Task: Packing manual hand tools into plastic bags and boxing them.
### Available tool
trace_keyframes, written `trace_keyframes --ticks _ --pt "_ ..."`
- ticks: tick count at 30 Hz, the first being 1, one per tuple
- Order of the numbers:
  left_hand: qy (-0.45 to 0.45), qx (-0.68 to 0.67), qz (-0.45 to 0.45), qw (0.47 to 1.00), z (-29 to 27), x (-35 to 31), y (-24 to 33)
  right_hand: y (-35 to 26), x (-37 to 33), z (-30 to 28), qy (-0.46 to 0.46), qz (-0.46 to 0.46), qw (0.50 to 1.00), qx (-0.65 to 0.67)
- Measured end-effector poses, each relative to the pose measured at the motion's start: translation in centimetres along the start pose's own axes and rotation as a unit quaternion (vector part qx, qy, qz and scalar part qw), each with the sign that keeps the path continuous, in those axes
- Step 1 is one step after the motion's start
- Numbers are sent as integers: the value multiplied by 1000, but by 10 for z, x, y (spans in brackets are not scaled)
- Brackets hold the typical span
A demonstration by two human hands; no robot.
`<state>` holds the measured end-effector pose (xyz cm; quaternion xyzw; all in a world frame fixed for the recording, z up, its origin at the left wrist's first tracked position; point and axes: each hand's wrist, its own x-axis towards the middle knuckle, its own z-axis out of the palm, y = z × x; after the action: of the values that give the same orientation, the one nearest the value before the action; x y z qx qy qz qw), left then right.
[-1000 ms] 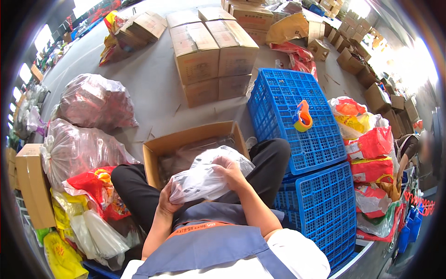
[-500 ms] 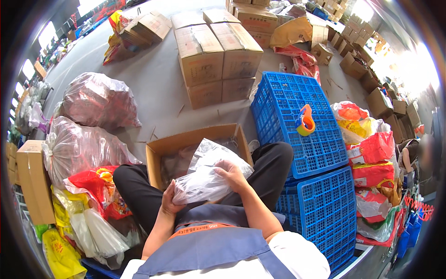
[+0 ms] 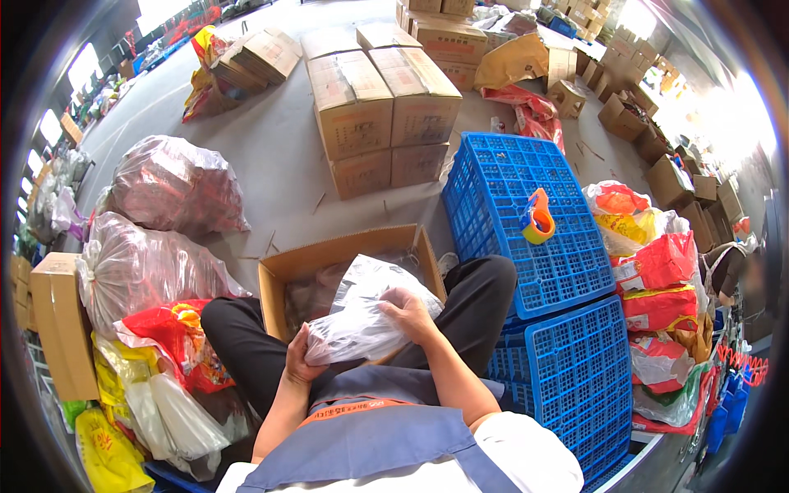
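A white translucent plastic bag lies across both my hands above my lap. My left hand grips its left end, fingers wrapped round the film. My right hand pinches the bag from the right, thumb on top. Whatever is inside the bag cannot be made out. Just beyond it, between my knees, an open cardboard box stands with clear plastic-wrapped things in its bottom.
To my right are stacked blue plastic crates with an orange tape dispenser on top. Stuffed clear sacks sit at left. Taped cartons stand ahead. Red and yellow packages pile beyond the crates; a person is at far right.
Both hands keep their hold on the bag. The bag's top edge has dropped slightly, and the whole view has shifted a little.
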<state>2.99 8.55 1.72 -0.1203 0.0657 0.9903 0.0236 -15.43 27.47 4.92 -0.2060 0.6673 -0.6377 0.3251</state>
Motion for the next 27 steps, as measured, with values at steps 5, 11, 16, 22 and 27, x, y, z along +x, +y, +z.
trace_keyframes --ticks 5,11,16,22,27 --pt "90 83 38 992 11 0 -1 2 1 0 5 -2 1000 6" --pt "85 162 51 982 15 1 -2 7 4 -5 -7 -37 999 26" --pt "-75 342 127 928 4 7 -2 13 3 -13 -7 -43 999 -4" --pt "-251 153 55 954 -85 4 68 -15 -19 -35 74 -130 986 -72" --pt "58 150 172 972 -22 9 59 -13 -55 -94 294 -152 940 -79"
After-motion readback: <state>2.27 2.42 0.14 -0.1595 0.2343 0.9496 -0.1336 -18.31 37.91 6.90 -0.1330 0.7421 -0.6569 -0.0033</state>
